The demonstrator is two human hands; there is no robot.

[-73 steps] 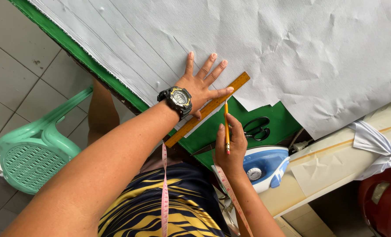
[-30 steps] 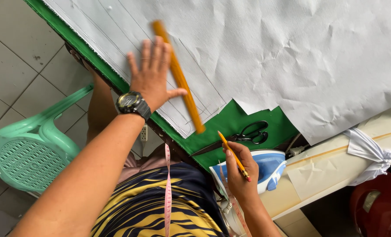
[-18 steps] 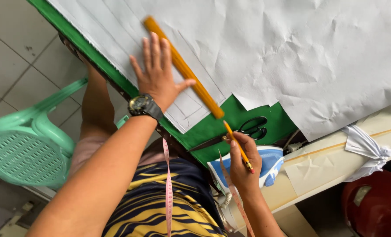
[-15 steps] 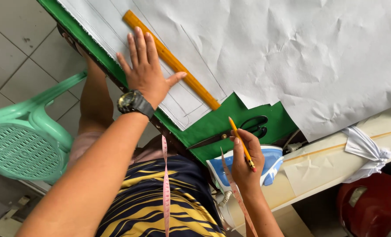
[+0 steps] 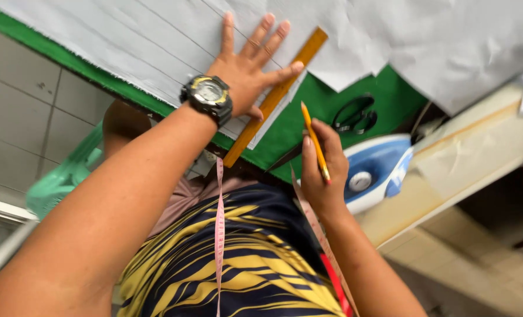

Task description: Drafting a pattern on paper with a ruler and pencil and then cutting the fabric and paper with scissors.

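Note:
My left hand point(image 5: 246, 70), with a black wristwatch point(image 5: 207, 95) on the wrist, lies flat with spread fingers on a large white paper sheet point(image 5: 156, 41) and presses against an orange wooden ruler point(image 5: 276, 97) that runs diagonally over the paper's near edge. My right hand point(image 5: 323, 170) hovers near my body and grips a yellow pencil point(image 5: 314, 141), point up toward the paper. The paper covers a green table point(image 5: 326, 105).
Black scissors point(image 5: 352, 114) lie on the green surface beside the paper. A blue and white iron point(image 5: 373, 170) sits on a wooden board point(image 5: 472, 158) at the right. A green plastic chair point(image 5: 62, 176) stands at the left on a tiled floor. A pink measuring tape point(image 5: 219, 235) hangs from my neck.
The ruler has swung from a steep line across the paper to a diagonal at the paper's near edge, under my left hand. My right hand stayed low with the pencil.

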